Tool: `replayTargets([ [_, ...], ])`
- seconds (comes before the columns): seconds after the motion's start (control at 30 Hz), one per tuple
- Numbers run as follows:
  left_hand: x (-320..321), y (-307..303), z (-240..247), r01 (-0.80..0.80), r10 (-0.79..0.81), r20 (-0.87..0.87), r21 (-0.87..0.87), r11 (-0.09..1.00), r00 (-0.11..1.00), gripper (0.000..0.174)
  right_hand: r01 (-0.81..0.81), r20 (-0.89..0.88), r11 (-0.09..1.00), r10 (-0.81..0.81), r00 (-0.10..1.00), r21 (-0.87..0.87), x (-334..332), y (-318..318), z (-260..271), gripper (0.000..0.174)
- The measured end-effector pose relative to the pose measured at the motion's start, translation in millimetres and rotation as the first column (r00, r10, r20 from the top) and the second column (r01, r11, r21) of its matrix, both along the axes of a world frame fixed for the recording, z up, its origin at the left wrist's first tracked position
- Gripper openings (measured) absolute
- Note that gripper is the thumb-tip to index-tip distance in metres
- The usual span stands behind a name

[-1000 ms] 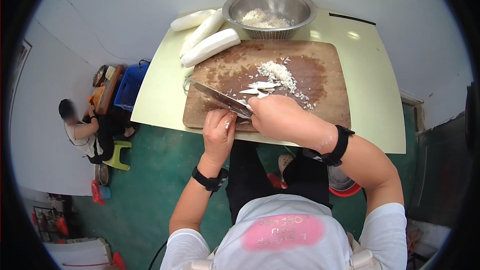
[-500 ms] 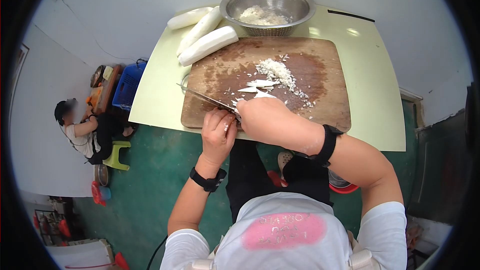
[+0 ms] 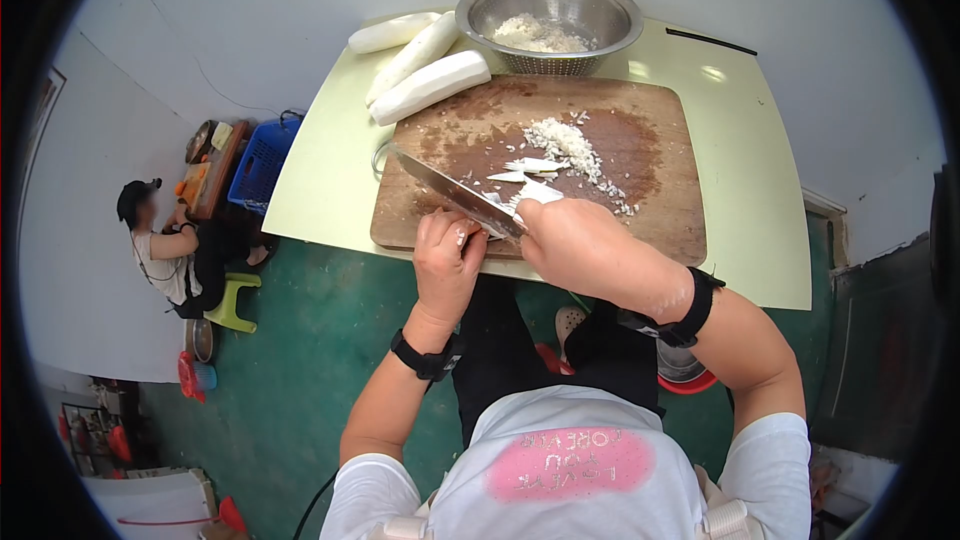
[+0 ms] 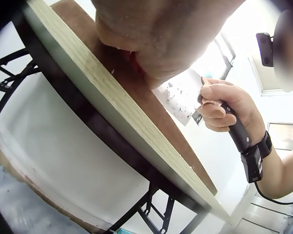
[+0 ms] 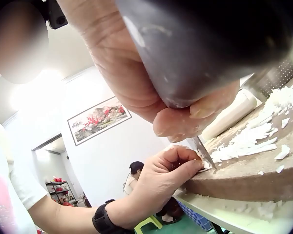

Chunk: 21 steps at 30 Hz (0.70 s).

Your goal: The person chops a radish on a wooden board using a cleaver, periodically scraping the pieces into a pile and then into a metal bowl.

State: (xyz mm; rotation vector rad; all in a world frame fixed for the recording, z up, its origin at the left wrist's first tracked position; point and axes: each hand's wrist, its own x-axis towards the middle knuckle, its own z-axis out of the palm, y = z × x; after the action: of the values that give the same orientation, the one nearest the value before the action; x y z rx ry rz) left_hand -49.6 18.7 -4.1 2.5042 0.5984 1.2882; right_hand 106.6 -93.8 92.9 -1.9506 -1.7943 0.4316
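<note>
My right hand point(image 3: 570, 238) grips the black handle point(image 4: 238, 127) of a kitchen knife point(image 3: 455, 190). The knife's broad blade slants across the front of a wooden cutting board point(image 3: 450, 155), with white bits stuck to it in the left wrist view. My left hand point(image 3: 445, 252) is at the board's front edge, fingertips curled right beside the blade on white radish slices point(image 3: 495, 232), mostly hidden by fingers and knife. Beyond the knife lie flat radish pieces point(image 3: 525, 170) and a heap of finely chopped radish point(image 3: 562, 143).
Several peeled white radishes point(image 3: 430, 87) lie at the board's back left corner. A steel colander point(image 3: 622, 28) with chopped radish stands behind the board on the pale table point(image 3: 750, 160). Farther left, another person point(image 3: 165, 245) sits near a blue basket point(image 3: 262, 162).
The knife and right hand drew back toward the left hand, then shifted out to the right again. The left hand has stayed at the board's front edge beside the blade.
</note>
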Motion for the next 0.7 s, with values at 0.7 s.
replayTargets([
  [0.7, 5.6, -2.9, 8.7, 0.074, -0.073, -0.070, 0.011, 0.997, 0.995, 0.015, 0.065, -0.029, 0.998, -0.064, 0.998, 0.019, 16.3, -4.7, 2.3, 0.014],
])
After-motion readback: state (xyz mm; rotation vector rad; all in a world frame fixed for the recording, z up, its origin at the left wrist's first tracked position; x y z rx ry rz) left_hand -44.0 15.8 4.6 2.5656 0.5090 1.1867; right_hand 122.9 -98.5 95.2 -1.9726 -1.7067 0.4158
